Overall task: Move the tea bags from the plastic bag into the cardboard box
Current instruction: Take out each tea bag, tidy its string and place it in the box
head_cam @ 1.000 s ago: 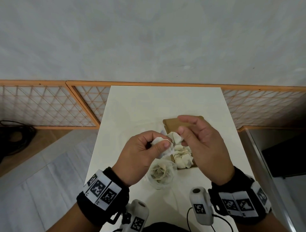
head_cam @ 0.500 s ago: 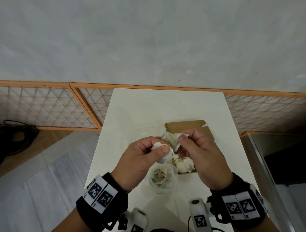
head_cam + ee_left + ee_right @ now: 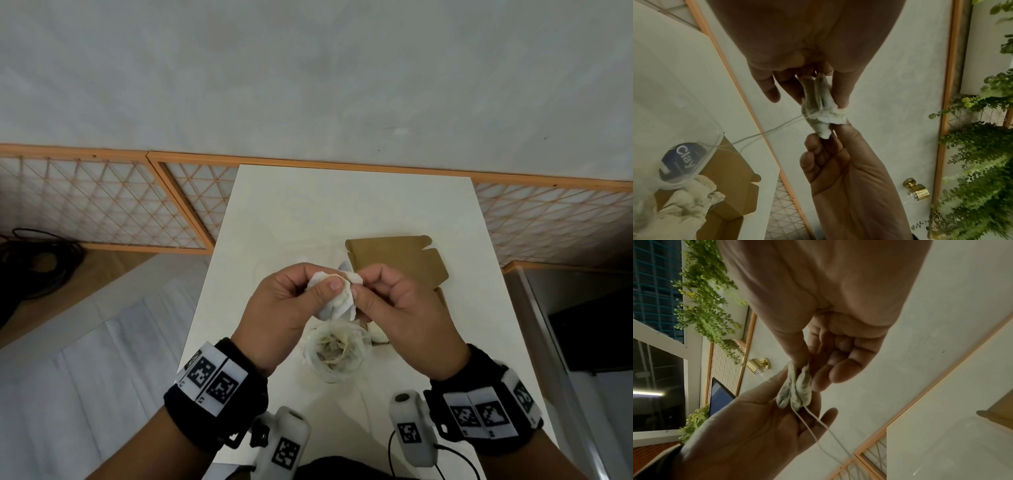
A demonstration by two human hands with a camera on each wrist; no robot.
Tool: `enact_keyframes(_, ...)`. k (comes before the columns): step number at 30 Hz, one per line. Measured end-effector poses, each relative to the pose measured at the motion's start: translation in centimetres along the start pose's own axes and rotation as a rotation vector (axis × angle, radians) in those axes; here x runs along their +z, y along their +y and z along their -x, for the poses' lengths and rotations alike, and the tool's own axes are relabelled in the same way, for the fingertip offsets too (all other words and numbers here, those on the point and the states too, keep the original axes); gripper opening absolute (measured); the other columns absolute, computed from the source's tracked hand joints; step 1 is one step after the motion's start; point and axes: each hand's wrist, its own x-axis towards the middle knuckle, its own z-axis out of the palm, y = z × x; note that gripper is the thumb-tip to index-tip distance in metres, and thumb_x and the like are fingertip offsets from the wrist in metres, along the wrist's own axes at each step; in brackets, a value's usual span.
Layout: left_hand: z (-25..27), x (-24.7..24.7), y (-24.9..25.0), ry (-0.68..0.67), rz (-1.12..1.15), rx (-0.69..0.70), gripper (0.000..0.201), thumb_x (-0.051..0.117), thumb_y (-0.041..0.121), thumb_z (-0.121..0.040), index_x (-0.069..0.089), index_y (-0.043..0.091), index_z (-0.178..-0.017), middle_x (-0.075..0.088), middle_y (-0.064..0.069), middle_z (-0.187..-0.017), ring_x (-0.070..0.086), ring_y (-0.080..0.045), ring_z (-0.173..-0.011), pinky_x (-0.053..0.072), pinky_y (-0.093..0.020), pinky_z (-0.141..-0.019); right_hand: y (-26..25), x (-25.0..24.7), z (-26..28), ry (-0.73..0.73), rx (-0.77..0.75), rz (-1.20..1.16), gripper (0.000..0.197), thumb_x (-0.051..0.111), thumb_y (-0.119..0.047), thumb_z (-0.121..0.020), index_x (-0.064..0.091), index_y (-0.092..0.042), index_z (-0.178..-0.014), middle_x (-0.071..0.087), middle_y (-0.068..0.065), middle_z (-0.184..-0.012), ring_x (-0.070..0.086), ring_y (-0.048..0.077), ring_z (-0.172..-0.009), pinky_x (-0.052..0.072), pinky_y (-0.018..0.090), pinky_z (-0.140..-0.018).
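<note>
A clump of tea bags (image 3: 337, 297) (strings trailing) is pinched between left hand (image 3: 281, 317) and right hand (image 3: 402, 310), above the plastic bag (image 3: 337, 353) and cardboard box (image 3: 397, 260).

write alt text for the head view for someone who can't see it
Two hands, left hand and right hand, pinch a clump of white tea bags between them above a white table. Below them sits a clear plastic bag with more tea bags, and behind them an open cardboard box.
</note>
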Motion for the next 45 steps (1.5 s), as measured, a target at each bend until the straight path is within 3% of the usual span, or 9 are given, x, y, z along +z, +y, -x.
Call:
enact_keyframes(6, 0.3, -1.8, -1.1, 0.088, -0.003, 0.013, 0.011, 0.072, 0.016, -0.091, 0.076, 0.006, -0.091, 0.078, -0.011, -0.095, 0.071, -0.040, -0.095, 0.056, -0.034, -0.085, 3.5, -0.1, -0.7, -0.001, 0.135, 0.093, 0.008, 0.068, -0.020, -0.101, 0.074, -0.020, -0.105, 0.077, -0.001, -0.089, 0.074, 0.015, -0.080, 0.061, 0.031, -0.076)
enact_keyframes(10, 1.0, -3.0, -2.3, 0.125, -0.054, -0.017, 0.013, 0.073, 0.020, -0.090, 0.078, 0.012, -0.098, 0.077, -0.010, -0.095, 0.070, -0.031, -0.088, 0.057, -0.038, -0.078, 7.7, 1.0, -0.7, -0.092, 0.274, 0.236, 0.009, 0.067, -0.024, -0.101, 0.073, -0.027, -0.106, 0.075, -0.005, -0.088, 0.070, 0.007, -0.079, 0.055, 0.024, -0.074)
enact_keyframes(16, 1.7, -3.4, -3.9, 0.125, -0.114, -0.096, 0.020, 0.074, 0.003, -0.091, 0.076, 0.012, -0.109, 0.071, 0.004, -0.085, 0.065, -0.015, -0.074, 0.052, -0.022, -0.061, 8.0, 2.5, 0.5, -0.176, 0.252, 0.082, 0.018, 0.064, -0.018, -0.100, 0.073, -0.027, -0.112, 0.077, -0.003, -0.101, 0.074, 0.017, -0.086, 0.057, 0.027, -0.075)
enact_keyframes(22, 1.1, -2.4, -4.8, 0.063, -0.186, -0.128, 0.014, 0.078, 0.005, -0.090, 0.078, 0.016, -0.097, 0.070, 0.003, -0.078, 0.060, -0.010, -0.063, 0.053, -0.024, -0.063, 6.7, 3.2, 1.4, -0.203, 0.163, -0.093, 0.025, 0.075, -0.028, -0.093, 0.073, -0.022, -0.117, 0.074, 0.019, -0.098, 0.066, 0.048, -0.090, 0.059, 0.056, -0.081)
enact_keyframes(26, 0.4, -1.2, -4.9, 0.008, -0.197, -0.130, 0.013, 0.083, 0.023, -0.084, 0.075, 0.018, -0.093, 0.067, -0.022, -0.083, 0.065, -0.029, -0.066, 0.054, -0.034, -0.064, 7.1, 3.1, 1.7, -0.106, 0.175, -0.075, 0.012, 0.071, -0.010, -0.097, 0.074, -0.012, -0.108, 0.077, 0.011, -0.090, 0.072, 0.020, -0.078, 0.060, 0.037, -0.074)
enact_keyframes(30, 0.0, -0.4, -5.3, 0.024, -0.209, -0.130, 0.012, 0.081, 0.013, -0.085, 0.076, 0.016, -0.095, 0.072, -0.017, -0.089, 0.067, -0.018, -0.069, 0.056, -0.024, -0.063, 7.6, 2.0, 1.9, -0.051, 0.174, -0.095, 0.014, 0.068, -0.009, -0.099, 0.076, -0.008, -0.110, 0.078, 0.009, -0.090, 0.073, 0.015, -0.077, 0.059, 0.027, -0.071)
enact_keyframes(34, -0.5, -0.7, -6.1, 0.072, -0.263, -0.150, 0.027, 0.084, 0.008, -0.083, 0.073, 0.016, -0.106, 0.073, 0.002, -0.093, 0.064, -0.007, -0.076, 0.050, -0.012, -0.069, 8.7, -0.9, 1.6, 0.001, 0.209, -0.065, 0.013, 0.070, -0.016, -0.098, 0.079, -0.019, -0.107, 0.079, 0.007, -0.091, 0.073, 0.018, -0.081, 0.059, 0.031, -0.073)
enact_keyframes(39, 0.3, -2.8, -7.9, 0.145, -0.328, -0.291, 0.017, 0.083, 0.012, -0.085, 0.074, 0.019, -0.098, 0.077, 0.002, -0.096, 0.067, -0.008, -0.076, 0.054, -0.021, -0.079, 10.9, -9.3, 0.5, 0.192, 0.304, 0.062, 0.017, 0.071, -0.015, -0.097, 0.080, -0.028, -0.104, 0.081, 0.004, -0.097, 0.076, 0.029, -0.092, 0.062, 0.045, -0.086)
enact_keyframes(45, 2.6, -4.8, -10.6, 0.234, -0.511, -0.444, 0.011, 0.082, 0.019, -0.088, 0.077, 0.023, -0.097, 0.078, 0.006, -0.088, 0.069, -0.017, -0.077, 0.050, -0.009, -0.068, 15.8, -16.4, -2.1, 0.078, 0.423, 0.586, 0.007, 0.070, -0.029, -0.099, 0.075, -0.025, -0.102, 0.075, -0.007, -0.091, 0.069, 0.013, -0.084, 0.048, 0.024, -0.072)
